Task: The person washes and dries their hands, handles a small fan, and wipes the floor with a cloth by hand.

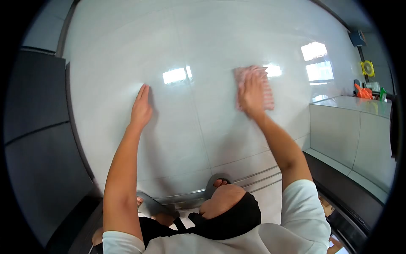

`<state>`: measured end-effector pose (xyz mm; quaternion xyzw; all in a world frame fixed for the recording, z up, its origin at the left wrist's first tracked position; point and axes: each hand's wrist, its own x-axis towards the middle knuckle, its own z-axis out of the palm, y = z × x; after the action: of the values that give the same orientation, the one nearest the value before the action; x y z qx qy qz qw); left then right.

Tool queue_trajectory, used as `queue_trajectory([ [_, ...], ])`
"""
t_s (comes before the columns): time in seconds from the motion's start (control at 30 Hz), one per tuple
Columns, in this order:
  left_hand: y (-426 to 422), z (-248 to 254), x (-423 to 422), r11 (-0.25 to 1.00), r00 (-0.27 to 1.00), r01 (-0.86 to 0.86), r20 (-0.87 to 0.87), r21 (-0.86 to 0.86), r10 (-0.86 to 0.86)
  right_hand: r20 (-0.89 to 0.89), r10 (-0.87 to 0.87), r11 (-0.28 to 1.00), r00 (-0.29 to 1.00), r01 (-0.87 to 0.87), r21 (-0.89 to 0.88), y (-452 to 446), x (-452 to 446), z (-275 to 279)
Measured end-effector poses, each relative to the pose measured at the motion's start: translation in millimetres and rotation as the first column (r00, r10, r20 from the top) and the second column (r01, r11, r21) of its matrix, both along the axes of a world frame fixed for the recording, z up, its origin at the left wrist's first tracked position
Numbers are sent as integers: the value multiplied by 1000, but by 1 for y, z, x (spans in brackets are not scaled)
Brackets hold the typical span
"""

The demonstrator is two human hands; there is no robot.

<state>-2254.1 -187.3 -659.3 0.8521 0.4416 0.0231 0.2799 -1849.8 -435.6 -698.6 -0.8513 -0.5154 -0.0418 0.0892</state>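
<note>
A pink and white striped cloth lies spread against a glossy white tiled surface, right of centre. My right hand is flat on top of it, fingers stretched out and pointing away from me, covering its middle. Left of centre, my left hand is extended with its fingers straight and close together. It holds nothing and is nearest to the bare tiles; whether it touches them is unclear.
Dark panels stand along the left. At the right is a tiled ledge with an orange bag and a green item. A yellow round object is above. My slippered feet are below.
</note>
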Motion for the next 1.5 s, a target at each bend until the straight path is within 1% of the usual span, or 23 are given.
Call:
queue_trajectory([
  [0.03,-1,0,-6,1000,999,-20,25,3,20,14,90,995,996,-89,-43,-5,-43,2],
  [0.17,-5,-8,-34,997,998,-69,18,46,68,-404,383,895,831,-442,-60,-4,-211,29],
  [0.23,-7,-7,-44,998,996,-62,62,30,60,-367,584,805,724,-573,154,22,-267,18],
  [0.3,-4,-11,-50,995,994,-76,78,62,71,-266,669,743,695,-644,186,69,-271,4],
  [0.37,-7,-10,-61,990,991,-106,97,98,97,-423,475,854,771,-520,11,133,-225,42],
  [0.5,-3,-13,-79,977,985,-114,-107,178,134,-253,155,983,955,-123,137,156,-82,50],
  [0.53,-3,-15,-84,976,977,-92,-172,198,127,-210,133,988,969,-112,109,139,-48,39],
  [0.6,-2,-12,-92,976,984,-114,-116,186,137,-46,5,1000,999,-4,13,105,-1,2],
  [0.7,0,-10,-105,966,975,-222,18,134,221,-162,211,971,964,-188,146,66,-50,9],
  [0.8,-1,-11,-122,939,940,-334,109,85,324,-361,360,922,860,-388,-6,43,-176,12],
  [0.83,0,-12,-129,924,925,-372,120,85,361,-381,506,841,774,-541,20,43,-219,6],
  [0.87,1,-15,-137,922,924,-375,121,92,364,-378,512,839,771,-544,26,56,-257,7],
  [0.93,0,-22,-151,917,929,-369,78,151,361,-313,803,582,507,-781,227,79,-322,8],
  [1.0,1,-28,-162,928,940,-339,34,157,338,-319,803,580,504,-784,221,138,-340,6],
  [1.07,2,-22,-160,934,948,-314,5,171,318,-484,655,696,580,-713,88,188,-301,27],
  [1.13,-3,-5,-141,948,953,-289,-57,137,298,-480,419,868,771,-495,-37,219,-233,54],
  [1.17,-1,-10,-135,946,952,-293,-49,136,302,-266,429,897,863,-372,239,213,-195,13],
  [1.2,2,-20,-130,951,964,-250,-48,180,262,-339,265,963,903,-266,42,210,-149,27],
  [1.23,2,-26,-126,953,973,-208,-52,223,224,-212,313,947,926,-287,144,197,-104,21],
  [1.3,0,-31,-113,933,959,-278,5,227,284,-289,67,991,955,-97,-90,170,-46,65],
  [1.37,2,-29,-117,904,934,-357,59,236,353,49,73,997,996,-74,23,133,-7,-17],
  [1.43,5,-27,-127,907,905,-399,217,132,367,-382,92,950,920,-196,-243,126,-62,31],
  [1.5,10,-24,-143,888,865,-454,274,68,421,-322,398,856,859,-474,-206,121,-141,23],
])
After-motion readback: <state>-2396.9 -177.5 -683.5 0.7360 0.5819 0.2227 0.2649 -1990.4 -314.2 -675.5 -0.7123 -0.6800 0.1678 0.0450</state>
